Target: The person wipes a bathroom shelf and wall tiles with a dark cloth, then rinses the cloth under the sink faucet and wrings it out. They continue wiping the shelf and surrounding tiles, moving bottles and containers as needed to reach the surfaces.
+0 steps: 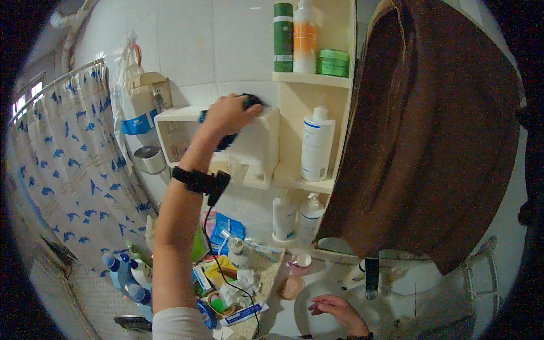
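Observation:
My left hand [233, 114] is raised to a white wall-mounted plastic box [261, 144], its fingers closed around a dark object [251, 101] at the box's top; what kind of object it is, I cannot tell. A black strap with a cable circles that wrist. Lower right, my right hand [335, 312] hangs over the white sink basin [308, 301] with its fingers apart and nothing in them. A pinkish-brown item [291, 287] lies on the basin's edge beside a pink cup [301, 262].
A shelf unit [312, 77] with bottles and a green jar [333, 63] stands right of the box. A brown cloth [429, 140] hangs at right, above the black-handled faucet [372, 278]. Toothpaste [244, 313], tissues [242, 288] and bottles crowd the counter. A dolphin-patterned curtain [80, 170] hangs left.

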Demonstrator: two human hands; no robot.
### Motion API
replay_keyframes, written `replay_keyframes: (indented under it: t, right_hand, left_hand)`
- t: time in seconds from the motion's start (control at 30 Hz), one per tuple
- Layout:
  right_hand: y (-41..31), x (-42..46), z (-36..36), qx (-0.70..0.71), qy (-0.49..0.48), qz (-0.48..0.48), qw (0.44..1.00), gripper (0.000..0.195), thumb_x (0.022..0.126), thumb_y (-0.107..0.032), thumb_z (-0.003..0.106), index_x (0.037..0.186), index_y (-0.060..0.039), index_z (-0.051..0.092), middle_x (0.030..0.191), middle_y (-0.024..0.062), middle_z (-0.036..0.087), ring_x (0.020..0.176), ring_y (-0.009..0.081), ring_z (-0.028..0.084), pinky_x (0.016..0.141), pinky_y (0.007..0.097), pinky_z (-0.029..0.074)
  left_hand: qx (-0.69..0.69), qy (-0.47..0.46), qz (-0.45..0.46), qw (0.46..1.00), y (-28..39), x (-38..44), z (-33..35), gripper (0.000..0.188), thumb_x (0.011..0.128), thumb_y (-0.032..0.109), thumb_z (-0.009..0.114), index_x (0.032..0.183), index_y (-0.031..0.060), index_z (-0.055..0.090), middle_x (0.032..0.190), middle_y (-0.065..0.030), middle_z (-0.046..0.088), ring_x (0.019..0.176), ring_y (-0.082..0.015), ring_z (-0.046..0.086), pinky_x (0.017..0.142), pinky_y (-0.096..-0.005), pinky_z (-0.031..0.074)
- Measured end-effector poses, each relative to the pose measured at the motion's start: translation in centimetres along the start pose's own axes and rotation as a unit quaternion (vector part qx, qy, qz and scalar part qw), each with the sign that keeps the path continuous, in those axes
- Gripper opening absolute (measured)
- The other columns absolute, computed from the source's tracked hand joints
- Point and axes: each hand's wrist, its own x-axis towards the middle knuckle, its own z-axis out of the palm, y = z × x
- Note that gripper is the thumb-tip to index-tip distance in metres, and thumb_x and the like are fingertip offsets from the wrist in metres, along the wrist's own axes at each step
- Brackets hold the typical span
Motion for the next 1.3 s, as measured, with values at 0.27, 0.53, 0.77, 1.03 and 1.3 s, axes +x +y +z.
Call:
replay_keyframes:
  t: [0.27, 0.53, 0.77, 1.03, 1.3]
  right_hand:
    - [2.0, 1.5, -0.9, -0.006, -0.056, 0.010, 0.998, 0.032, 0.093, -0.010, 0.056, 0.121, 0.0057, 0.055, 0.110, 0.0177, 0.065, 0.101, 0.0265, 0.064, 0.089, 0.0386, 0.051]
    - [-0.2, -0.1, 0.5, -0.020, -0.010, 0.021, 1.000, 0.031, 0.093, -0.012, 0.056, 0.120, 0.0042, 0.054, 0.106, 0.0188, 0.065, 0.095, 0.0269, 0.065, 0.086, 0.0376, 0.051]
    - [-0.8, 0.5, 1.4, -0.033, 0.020, 0.037, 0.999, 0.030, 0.094, -0.011, 0.055, 0.120, 0.0029, 0.055, 0.107, 0.0182, 0.066, 0.094, 0.0259, 0.065, 0.085, 0.0370, 0.052]
    - [-0.1, 1.2, 1.7, -0.051, 0.010, 0.038, 0.998, 0.031, 0.095, -0.014, 0.055, 0.120, 0.0024, 0.056, 0.107, 0.0166, 0.066, 0.096, 0.0258, 0.065, 0.086, 0.0367, 0.051]
    - [-0.5, 1.4, 2.9, -0.056, 0.042, 0.077, 0.995, 0.032, 0.093, -0.015, 0.057, 0.120, 0.0029, 0.056, 0.108, 0.0166, 0.066, 0.097, 0.0263, 0.065, 0.087, 0.0365, 0.051]
  left_hand:
    - [0.027, 0.148, 0.157, 0.976, 4.8, -1.7, 2.4, 0.034, 0.090, 0.038, 0.052, 0.099, 0.0093, 0.067, 0.104, -0.0145, 0.063, 0.097, -0.0367, 0.061, 0.081, -0.0451, 0.051]
    - [-0.029, -0.027, -0.014, 0.999, -5.5, 1.7, -0.4, 0.050, 0.091, 0.045, 0.048, 0.093, -0.0007, 0.068, 0.091, -0.0241, 0.066, 0.086, -0.0414, 0.063, 0.077, -0.0455, 0.049]
    - [0.140, 0.011, -0.124, 0.982, -18.6, -0.5, -2.7, 0.044, 0.088, 0.035, 0.046, 0.101, -0.0014, 0.067, 0.106, -0.0240, 0.064, 0.100, -0.0405, 0.061, 0.087, -0.0462, 0.048]
    - [-0.014, 0.086, -0.335, 0.938, -28.4, 2.7, -0.7, 0.051, 0.083, 0.041, 0.052, 0.108, -0.0017, 0.066, 0.113, -0.0245, 0.063, 0.108, -0.0386, 0.060, 0.094, -0.0430, 0.044]
    - [-0.616, 0.261, -0.207, 0.714, -26.1, -4.9, 2.0, 0.046, 0.088, 0.046, 0.055, 0.107, 0.0052, 0.065, 0.092, -0.0101, 0.066, 0.083, -0.0249, 0.062, 0.075, -0.0357, 0.049]
